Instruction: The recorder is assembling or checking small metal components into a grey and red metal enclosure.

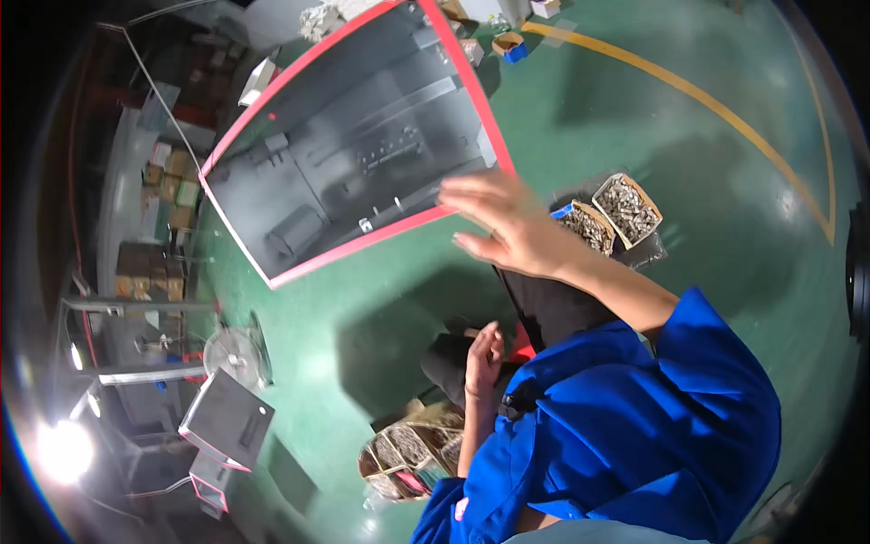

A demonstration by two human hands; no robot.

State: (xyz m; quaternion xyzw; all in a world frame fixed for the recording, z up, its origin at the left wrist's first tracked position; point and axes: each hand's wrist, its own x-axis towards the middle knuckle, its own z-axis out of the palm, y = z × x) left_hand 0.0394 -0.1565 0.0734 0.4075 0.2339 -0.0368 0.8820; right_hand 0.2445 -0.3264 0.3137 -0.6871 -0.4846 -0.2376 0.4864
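A large dark grey open-fronted cabinet point(349, 150) with pink-red edging stands tilted in front of me, with slots, small holes and brackets inside. My right hand point(503, 222) is at its near right corner. The fingers are stretched out, thumb apart, and the fingertips overlap the pink edge; whether they touch it I cannot tell. Nothing shows in that hand. Lower down, close to my body and above my dark trouser leg, my left hand point(484, 361) has its fingers curled in. What they hold, if anything, is too small to make out.
Two boxes of small metal parts point(627, 210) sit on the floor to my right. Another divided container of parts point(412, 453) is by my left side. A floor fan point(237, 355), a smaller grey cabinet point(227, 419) and a bright lamp point(65, 451) stand left. A yellow line point(689, 86) crosses the green floor.
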